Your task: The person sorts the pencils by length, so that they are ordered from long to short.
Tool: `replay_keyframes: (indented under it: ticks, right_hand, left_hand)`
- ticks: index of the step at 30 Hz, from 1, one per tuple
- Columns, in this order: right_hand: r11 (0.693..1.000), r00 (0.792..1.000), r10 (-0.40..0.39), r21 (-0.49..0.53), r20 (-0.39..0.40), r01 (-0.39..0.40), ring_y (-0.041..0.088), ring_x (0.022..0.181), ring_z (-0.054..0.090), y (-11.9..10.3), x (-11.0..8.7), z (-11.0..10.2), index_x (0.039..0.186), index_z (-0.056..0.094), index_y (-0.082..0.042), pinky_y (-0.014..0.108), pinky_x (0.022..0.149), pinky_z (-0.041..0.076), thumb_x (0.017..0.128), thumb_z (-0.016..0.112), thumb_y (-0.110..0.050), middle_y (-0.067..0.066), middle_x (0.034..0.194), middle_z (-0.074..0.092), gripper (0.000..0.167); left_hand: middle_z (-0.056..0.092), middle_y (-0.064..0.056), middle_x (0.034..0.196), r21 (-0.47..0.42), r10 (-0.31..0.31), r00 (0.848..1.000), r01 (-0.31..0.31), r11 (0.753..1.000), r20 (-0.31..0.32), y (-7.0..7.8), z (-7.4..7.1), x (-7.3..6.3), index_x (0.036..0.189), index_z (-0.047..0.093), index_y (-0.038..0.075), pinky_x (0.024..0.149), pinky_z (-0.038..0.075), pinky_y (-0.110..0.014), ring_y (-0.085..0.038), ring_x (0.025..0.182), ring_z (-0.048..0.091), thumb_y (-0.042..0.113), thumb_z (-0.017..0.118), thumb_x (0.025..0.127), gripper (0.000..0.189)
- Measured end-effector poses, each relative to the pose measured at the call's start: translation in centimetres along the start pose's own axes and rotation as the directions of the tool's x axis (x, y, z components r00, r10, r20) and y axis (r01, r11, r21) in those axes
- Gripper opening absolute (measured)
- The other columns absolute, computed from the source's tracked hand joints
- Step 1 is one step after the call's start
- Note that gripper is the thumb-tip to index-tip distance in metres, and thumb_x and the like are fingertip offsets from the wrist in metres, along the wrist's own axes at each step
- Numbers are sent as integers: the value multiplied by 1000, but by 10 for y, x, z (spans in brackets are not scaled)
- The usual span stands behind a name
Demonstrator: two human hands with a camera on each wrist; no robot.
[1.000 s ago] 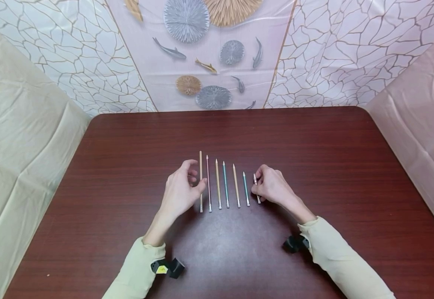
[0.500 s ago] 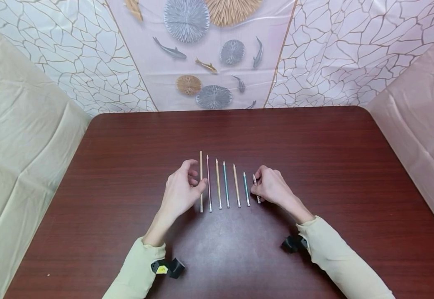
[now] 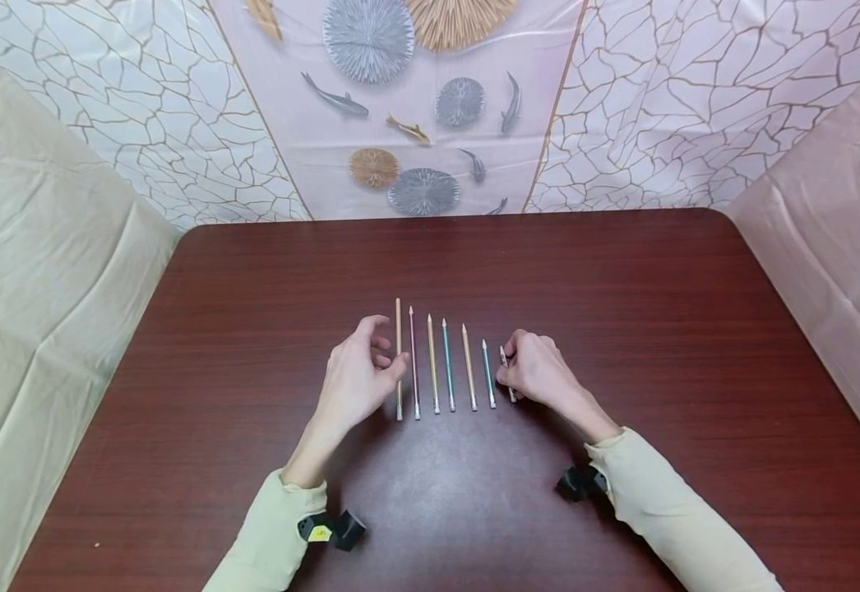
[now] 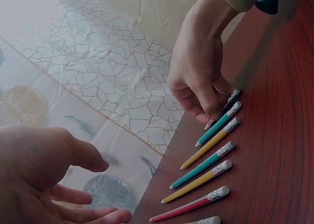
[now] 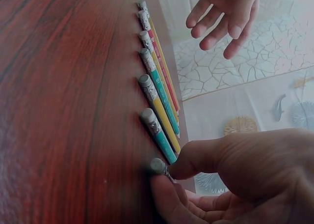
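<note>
Several pencils lie side by side on the table, running from the longest at the left to the shortest at the right. My right hand (image 3: 541, 367) pinches the shortest, a dark pencil (image 4: 234, 97), between thumb and fingers at the right end of the row; its eraser end shows in the right wrist view. Left of it come a short teal pencil (image 3: 487, 374), a yellow pencil (image 3: 469, 370), another teal one, another yellow one and a red pencil (image 4: 191, 208). Fingers loosely bent, my left hand (image 3: 354, 378) hovers beside the leftmost, longest yellow pencil (image 3: 399, 325), holding nothing.
The dark red-brown wooden table (image 3: 430, 510) spreads around the row. Patterned cloth (image 3: 415, 107) hangs behind its far edge, with pale cloth at both sides. Black wrist cameras sit on both sleeves.
My right hand has shifted very slightly left, and the tip of the shortest pencil leans a little further left. My left hand stays nearly still.
</note>
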State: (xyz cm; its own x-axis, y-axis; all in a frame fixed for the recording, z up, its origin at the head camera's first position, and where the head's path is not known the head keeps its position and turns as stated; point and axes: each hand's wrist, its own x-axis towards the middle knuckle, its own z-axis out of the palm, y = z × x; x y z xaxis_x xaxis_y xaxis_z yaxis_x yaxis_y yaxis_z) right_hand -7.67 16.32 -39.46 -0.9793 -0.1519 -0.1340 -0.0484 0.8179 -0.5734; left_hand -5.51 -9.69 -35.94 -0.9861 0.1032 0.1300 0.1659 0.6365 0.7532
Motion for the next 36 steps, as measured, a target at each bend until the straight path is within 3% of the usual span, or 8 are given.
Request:
replay_keyframes:
  ticks: [12,26,36]
  right_hand:
    - [1000,1000,16,23,23,-16,9,39,58,1,1,1,93,57,0,33,58,51,73,63,-3,-5,48,58,20]
    - [995,995,83,46,49,-86,12,40,61,-4,1,-1,95,58,2,30,53,53,77,65,-5,5,62,63,21]
    - [995,996,78,52,44,-80,12,40,61,-5,0,0,94,58,3,30,50,52,78,64,-6,6,63,64,19]
  left_hand:
    - [71,-16,97,3,-3,1000,3,1000,2,0,-1,0,128,56,0,73,54,-44,-21,77,71,13,76,83,51]
    - [71,-16,96,5,14,1000,-14,1000,-5,-3,0,1,126,56,1,73,54,-44,-22,77,71,13,76,82,50]
    - [70,-16,97,18,13,1000,-13,1000,1,-3,-2,1,126,57,-1,75,53,-45,-22,79,70,13,77,82,51]
